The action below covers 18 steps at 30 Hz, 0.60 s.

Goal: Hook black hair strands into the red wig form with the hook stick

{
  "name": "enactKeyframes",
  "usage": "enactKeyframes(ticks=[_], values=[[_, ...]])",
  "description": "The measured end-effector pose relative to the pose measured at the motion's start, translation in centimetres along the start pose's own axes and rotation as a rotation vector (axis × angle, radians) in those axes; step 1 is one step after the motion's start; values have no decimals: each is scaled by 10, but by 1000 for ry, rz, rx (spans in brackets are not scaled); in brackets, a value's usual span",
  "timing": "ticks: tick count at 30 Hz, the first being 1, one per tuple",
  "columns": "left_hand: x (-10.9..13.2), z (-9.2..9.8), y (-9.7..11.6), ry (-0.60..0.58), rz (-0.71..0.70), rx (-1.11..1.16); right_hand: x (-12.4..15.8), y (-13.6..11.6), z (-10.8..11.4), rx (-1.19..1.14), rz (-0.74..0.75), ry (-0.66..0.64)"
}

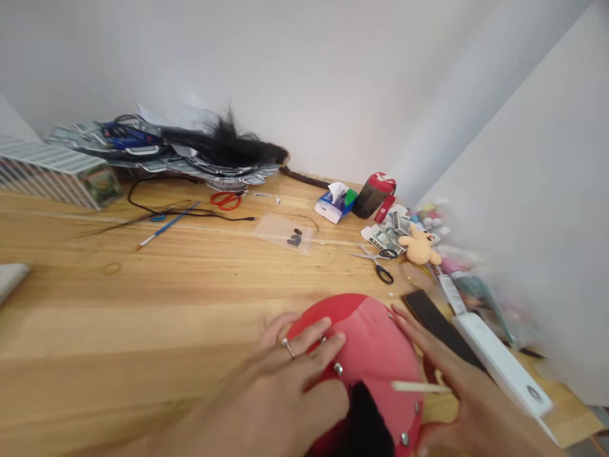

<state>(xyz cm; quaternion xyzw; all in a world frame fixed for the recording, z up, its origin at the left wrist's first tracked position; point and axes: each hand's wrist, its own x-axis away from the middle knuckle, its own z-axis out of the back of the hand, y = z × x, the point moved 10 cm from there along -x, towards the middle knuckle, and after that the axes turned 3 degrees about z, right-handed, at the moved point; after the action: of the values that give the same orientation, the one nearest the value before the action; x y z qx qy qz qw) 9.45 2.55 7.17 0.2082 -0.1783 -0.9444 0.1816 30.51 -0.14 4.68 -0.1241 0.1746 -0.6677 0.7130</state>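
Note:
A round red piece with two shades of red and metal studs (375, 343) lies low in the view, over the wooden table (190, 330). My left hand (290, 374), with a ring on one finger, grips its left side, fingers bent over the top. A black fuzzy piece (364, 425) lies against the red surface, beside my left fingers. My right hand (457, 381) is at the right rim, its fingers curved along the edge. A thin pale stick (419, 386) sticks out from my right hand across the red piece. Motion blurs both hands somewhat.
Black-handled scissors (380, 263), a black phone-like slab (440, 327) and a white power strip (504, 362) lie to the right. Farther back are a tissue pack (335, 203), a small plastic bag (283, 233), orange-handled scissors (226, 200) and a blue paintbrush (169, 225).

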Motion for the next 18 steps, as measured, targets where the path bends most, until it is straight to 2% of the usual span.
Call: enactKeyframes(ticks=[3,7,11,13,16,18], values=[[7,3,5,93,-36,-31,7,-8,-27,-39,66,-86],[22,4,3,239,-25,-160,11,-10,-39,-92,60,-9],[35,-8,-2,252,-18,-345,5,-15,-55,-132,77,88],[40,-8,-3,291,-8,-407,-1,-14,-62,-141,40,113],[46,0,-4,400,18,-469,-9,-17,-57,-163,16,106],[47,5,-5,455,37,-485,-12,-21,-36,-201,47,138]])
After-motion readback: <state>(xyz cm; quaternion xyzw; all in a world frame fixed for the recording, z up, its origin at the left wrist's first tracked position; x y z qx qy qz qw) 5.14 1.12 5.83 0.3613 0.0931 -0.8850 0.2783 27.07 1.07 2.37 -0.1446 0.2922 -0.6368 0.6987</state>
